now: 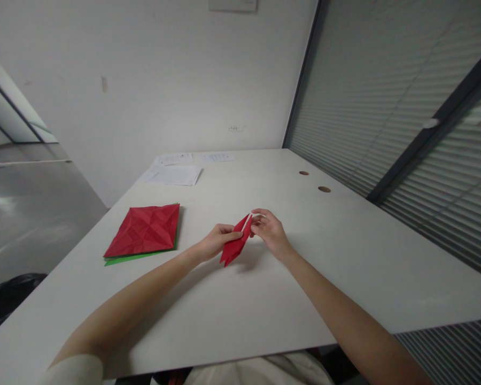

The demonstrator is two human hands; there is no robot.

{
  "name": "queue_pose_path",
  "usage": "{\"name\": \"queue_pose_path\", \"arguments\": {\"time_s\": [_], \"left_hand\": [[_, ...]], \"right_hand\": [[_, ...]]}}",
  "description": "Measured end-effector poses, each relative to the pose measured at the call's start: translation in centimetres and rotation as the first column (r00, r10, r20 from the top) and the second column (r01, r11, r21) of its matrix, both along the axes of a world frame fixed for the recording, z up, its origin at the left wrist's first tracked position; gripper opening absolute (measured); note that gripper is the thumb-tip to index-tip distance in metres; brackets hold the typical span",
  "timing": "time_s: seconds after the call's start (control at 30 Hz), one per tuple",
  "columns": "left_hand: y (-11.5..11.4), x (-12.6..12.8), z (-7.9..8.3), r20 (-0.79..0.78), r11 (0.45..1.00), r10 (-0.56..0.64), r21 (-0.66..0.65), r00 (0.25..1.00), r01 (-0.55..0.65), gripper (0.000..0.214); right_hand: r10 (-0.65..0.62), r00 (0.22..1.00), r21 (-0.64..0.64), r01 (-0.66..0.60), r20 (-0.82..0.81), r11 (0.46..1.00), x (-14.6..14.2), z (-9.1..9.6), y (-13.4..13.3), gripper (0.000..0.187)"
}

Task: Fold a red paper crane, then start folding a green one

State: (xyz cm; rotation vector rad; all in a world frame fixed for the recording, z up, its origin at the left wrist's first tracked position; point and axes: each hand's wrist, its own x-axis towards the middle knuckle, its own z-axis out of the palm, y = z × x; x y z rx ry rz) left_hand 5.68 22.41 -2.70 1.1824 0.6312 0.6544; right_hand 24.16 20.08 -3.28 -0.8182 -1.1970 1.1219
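Observation:
A folded red paper piece [235, 245], long and pointed, sits just above the white table [344, 256] between both hands. My left hand [215, 241] pinches its middle from the left, fingers closed on it. My right hand [269, 231] pinches its upper tip, where a white edge of the paper shows. The lower point of the piece rests near the tabletop.
A creased red sheet [146, 229] lies on a green sheet [122, 259] at the left of the table. White papers [174, 174] lie at the far edge by the wall. Two round holes [324, 189] are in the tabletop at the right, next to a blind-covered glass wall.

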Motion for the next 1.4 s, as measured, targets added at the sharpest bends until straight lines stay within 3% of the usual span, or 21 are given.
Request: {"name": "queue_pose_path", "arguments": {"time_s": [0.27,0.57,0.73,0.9,1.0,1.1,1.2,1.3,1.4], "left_hand": [[0.1,-0.1,0.1,-0.018,1.0,-0.007,0.016,1.0,0.008,0.036],[0.1,-0.3,0.3,-0.083,0.995,-0.099,0.01,0.992,0.1,0.029],[0.3,-0.1,0.2,-0.036,0.998,0.036,0.061,0.999,-0.034,0.033],[0.1,0.3,0.3,-0.029,0.989,0.114,0.099,0.993,-0.11,0.035],[-0.1,0.4,0.6,-0.018,0.986,0.125,0.118,0.992,-0.122,0.036],[-0.3,0.5,1.0,-0.015,0.968,0.159,0.197,0.987,-0.153,0.035],[-0.5,0.6,1.3,-0.011,0.938,0.206,0.288,0.978,-0.195,0.034],[-0.7,0.7,1.4,-0.009,0.919,0.236,0.326,0.972,-0.22,0.033],[-0.9,0.8,1.5,0.012,0.914,0.257,0.321,0.966,-0.247,0.034]], "right_hand": [[-0.031,0.995,0.006,0.03,0.096,1.0,-0.2,0.4,-0.1,0.032],[-0.012,0.992,-0.007,0.013,0.124,1.0,0.0,0.3,-0.1,0.028],[0.013,0.986,0.009,-0.015,0.164,1.0,0.0,0.0,-0.2,0.02],[-0.055,0.956,0.155,0.011,0.287,0.988,-0.1,0.2,-0.5,0.012],[-0.169,0.9,0.34,0.025,0.403,0.94,-0.1,0.7,-0.9,0.004],[-0.347,0.819,0.57,0.031,0.457,0.821,-0.1,1.3,-1.3,0.007],[-0.484,0.76,0.709,0.044,0.434,0.704,-0.1,1.5,-1.6,0.009],[-0.537,0.735,0.748,0.061,0.415,0.661,-0.2,1.5,-1.7,0.011],[-0.538,0.739,0.743,0.077,0.405,0.665,-0.3,1.4,-1.8,0.012]]}}
